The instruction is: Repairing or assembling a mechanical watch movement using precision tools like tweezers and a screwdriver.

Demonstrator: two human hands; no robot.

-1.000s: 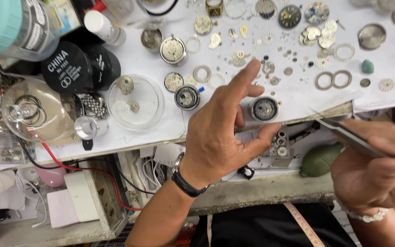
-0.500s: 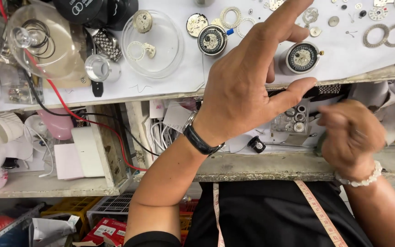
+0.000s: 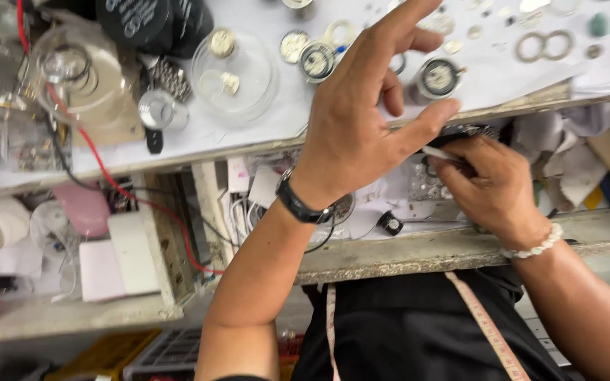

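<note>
Holding slim tweezers (image 3: pixel 440 153) pinched in my right hand (image 3: pixel 492 187), I work low in the drawer below the bench edge (image 3: pixel 248 152) — cramped, with my left thumb just above. My left hand (image 3: pixel 361 120) is spread open, gripping nothing, fingers hovering beside a round watch movement (image 3: pixel 438 76). A careless sweep could knock it off that edge — loose rings (image 3: pixel 543 45) beyond crowd the paper.
</note>
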